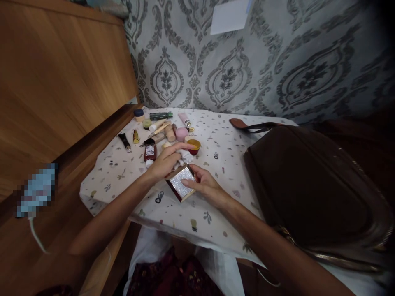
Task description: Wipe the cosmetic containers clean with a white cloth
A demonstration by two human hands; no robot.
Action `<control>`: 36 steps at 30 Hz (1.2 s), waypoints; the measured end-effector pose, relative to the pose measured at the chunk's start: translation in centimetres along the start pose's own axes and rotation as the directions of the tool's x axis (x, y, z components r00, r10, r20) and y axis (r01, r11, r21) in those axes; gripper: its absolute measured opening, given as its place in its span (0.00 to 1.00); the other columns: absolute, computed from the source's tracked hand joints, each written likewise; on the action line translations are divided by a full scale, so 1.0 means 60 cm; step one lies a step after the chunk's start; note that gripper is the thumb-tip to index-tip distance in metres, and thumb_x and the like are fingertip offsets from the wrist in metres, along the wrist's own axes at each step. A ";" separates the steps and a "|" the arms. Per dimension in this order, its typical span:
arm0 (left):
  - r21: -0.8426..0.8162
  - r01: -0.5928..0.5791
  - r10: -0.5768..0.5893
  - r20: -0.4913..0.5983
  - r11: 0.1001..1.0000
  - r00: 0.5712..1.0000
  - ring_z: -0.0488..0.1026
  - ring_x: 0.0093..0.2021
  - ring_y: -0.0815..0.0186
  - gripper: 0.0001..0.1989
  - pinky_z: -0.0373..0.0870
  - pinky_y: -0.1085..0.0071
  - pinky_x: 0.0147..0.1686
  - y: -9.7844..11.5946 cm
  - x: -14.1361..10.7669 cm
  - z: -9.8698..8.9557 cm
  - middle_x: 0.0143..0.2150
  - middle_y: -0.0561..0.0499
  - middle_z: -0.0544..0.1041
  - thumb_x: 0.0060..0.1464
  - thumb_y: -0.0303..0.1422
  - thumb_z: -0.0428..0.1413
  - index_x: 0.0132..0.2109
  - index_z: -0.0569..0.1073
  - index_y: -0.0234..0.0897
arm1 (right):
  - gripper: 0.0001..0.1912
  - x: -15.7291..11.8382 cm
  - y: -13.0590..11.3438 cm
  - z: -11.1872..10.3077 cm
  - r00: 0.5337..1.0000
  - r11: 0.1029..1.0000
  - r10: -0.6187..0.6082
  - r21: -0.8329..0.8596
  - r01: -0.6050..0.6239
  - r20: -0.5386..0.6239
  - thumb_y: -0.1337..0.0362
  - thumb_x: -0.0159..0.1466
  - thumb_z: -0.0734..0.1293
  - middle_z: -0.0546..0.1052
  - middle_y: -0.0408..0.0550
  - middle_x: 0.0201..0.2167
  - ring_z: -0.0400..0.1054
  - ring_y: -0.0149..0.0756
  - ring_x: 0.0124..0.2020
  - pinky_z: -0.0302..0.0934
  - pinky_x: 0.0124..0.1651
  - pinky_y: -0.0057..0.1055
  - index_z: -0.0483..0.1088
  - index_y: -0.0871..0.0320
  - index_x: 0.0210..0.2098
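Observation:
My right hand [206,183] is closed on a flat square case [182,184] with a silver glitter face and shiny gold-coloured edges, thumb across its face. It is tilted just above the patterned table cover. My left hand [166,161] is beside the case's far edge, with a crumpled white cloth [185,155] under its fingers. The index finger stretches toward a round red pot with a yellow lid [194,146]. Near the left hand lie a dark red bottle with a white cap [150,152] and a pink rounded item [181,134].
A large brown leather bag [308,185] takes up the right side. At the back left are a navy-lidded jar [139,115], a green tube [160,116], a black tube [124,142] and several other cosmetics. Wooden furniture [68,74] borders the left; a patterned wall [197,61] stands behind.

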State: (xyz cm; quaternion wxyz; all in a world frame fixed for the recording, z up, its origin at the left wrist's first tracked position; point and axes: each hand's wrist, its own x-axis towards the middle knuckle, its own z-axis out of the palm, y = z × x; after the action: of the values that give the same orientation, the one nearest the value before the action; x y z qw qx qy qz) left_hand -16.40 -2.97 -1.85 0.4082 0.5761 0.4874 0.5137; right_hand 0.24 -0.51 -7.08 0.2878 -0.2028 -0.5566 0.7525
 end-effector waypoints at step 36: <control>0.244 -0.231 0.214 0.092 0.942 0.972 0.76 0.49 0.59 0.12 0.69 0.66 0.52 -0.001 -0.023 -0.030 0.47 0.46 0.81 0.56 0.31 0.57 0.46 0.81 0.36 | 0.24 0.001 -0.002 -0.007 0.999 0.990 0.034 0.141 -0.030 -0.026 0.57 0.51 0.80 0.79 0.43 0.36 0.71 0.31 0.32 0.66 0.36 0.26 0.75 0.56 0.45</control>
State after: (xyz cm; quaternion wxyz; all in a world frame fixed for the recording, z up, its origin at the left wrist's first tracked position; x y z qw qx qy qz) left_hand -18.20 -4.35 -1.90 0.2862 0.6910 0.4674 0.4714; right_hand 0.49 -0.17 -7.07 0.2971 -0.2014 -0.4950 0.7913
